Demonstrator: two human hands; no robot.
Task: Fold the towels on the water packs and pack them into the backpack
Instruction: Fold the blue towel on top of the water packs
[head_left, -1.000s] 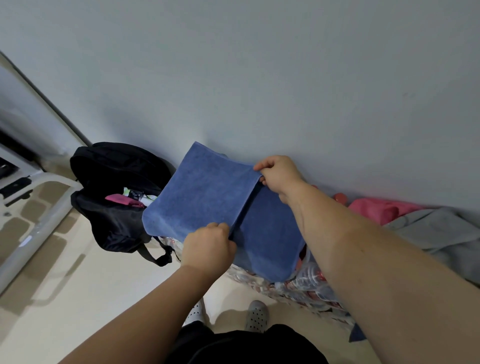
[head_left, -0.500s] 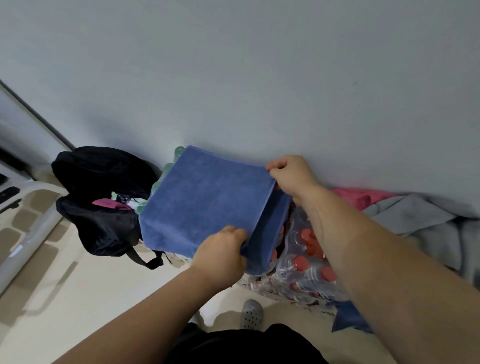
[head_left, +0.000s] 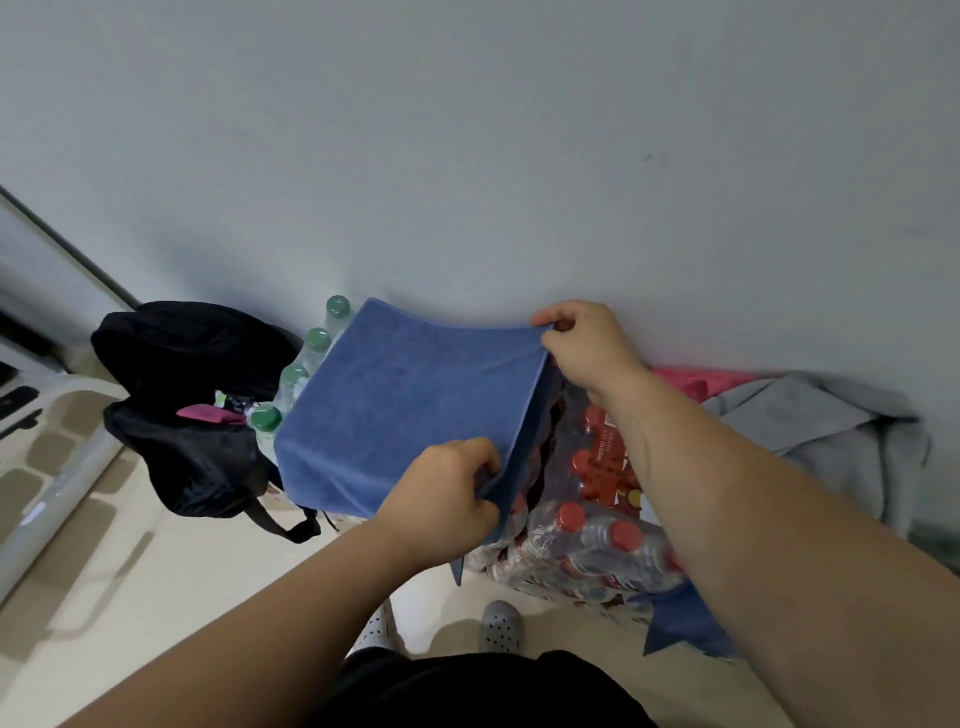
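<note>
A blue towel, folded over, lies spread on top of the water packs by the wall. My left hand pinches its near right corner. My right hand pinches its far right corner close to the wall. Under the towel is a pack of green-capped bottles; to the right lies a pack of red-capped bottles. The black backpack stands open on the floor at the left, with a pink item inside. A pink towel and a grey towel lie at the right.
A grey wall runs right behind the packs. A white frame edges the floor at far left. Another piece of blue cloth hangs below my right arm. My feet in grey perforated shoes stand in front of the packs.
The blue towel has gone from held in the air down onto the packs, and its right part has been folded under. Both hands kept their hold on the right edge.
</note>
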